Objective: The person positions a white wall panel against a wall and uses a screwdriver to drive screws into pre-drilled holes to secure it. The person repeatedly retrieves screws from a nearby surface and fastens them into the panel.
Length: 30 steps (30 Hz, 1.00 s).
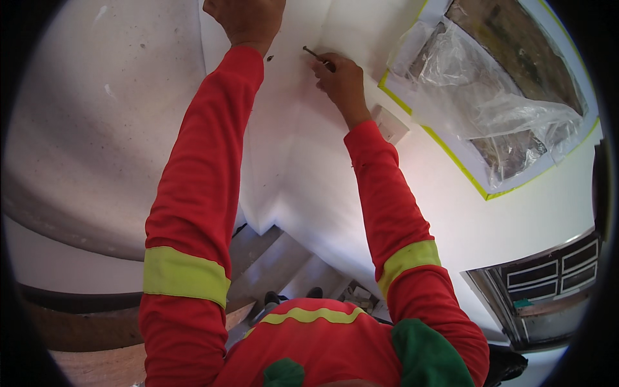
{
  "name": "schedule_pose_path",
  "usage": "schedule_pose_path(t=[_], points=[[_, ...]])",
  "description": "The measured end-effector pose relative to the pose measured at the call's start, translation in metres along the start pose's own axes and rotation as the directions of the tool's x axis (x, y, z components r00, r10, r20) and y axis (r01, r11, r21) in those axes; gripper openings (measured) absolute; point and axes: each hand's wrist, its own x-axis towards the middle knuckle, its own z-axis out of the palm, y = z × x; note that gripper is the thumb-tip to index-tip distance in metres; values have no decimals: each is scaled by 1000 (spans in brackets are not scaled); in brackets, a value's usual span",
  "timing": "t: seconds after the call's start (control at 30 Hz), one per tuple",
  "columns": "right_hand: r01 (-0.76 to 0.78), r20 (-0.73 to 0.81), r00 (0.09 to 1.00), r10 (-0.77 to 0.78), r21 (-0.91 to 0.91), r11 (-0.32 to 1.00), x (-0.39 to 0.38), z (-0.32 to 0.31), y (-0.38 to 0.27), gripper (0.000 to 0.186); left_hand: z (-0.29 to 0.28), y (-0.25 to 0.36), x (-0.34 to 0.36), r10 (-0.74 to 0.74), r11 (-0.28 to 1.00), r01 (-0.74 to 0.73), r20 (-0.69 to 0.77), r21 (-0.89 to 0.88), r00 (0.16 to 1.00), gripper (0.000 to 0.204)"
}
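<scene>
The white wall (309, 155) takes the most space, and on the left a big curved grey surface (109, 142) bends beside it. On the right, a clear plastic sheet (477, 90) hangs over an opening which has yellow edging (461, 169). Two red sleeves (200, 161) reach upward. The right hand (343, 80) is clamped on a thin dark rod (309, 50), near the wall, between its fingertips. The left hand (250, 18) is cut by the upper edge, so I cannot tell its state. A small white box (391, 124) is just beside the right wrist, and a tiny dark spot (269, 59) marks the wall between both hands
</scene>
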Motion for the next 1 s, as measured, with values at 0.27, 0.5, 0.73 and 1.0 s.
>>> schedule_pose_path(t=[0.27,0.5,0.73,1.0], points=[[-395,268,918,293,550,736,5,-14,-5,30,2,5,0,-23,1000,23,5,-10,1000,89],[-131,134,984,117,99,986,-3,-13,-18,31,-2,1,0,-14,999,14,5,-30,1000,90],[-34,80,996,30,43,999,8,-10,4,34,1,3,0,-10,1000,10,0,-8,1000,91],[-275,151,958,246,217,937,3,-6,-24,34,-1,-1,0,-15,1000,15,4,2,1000,90]])
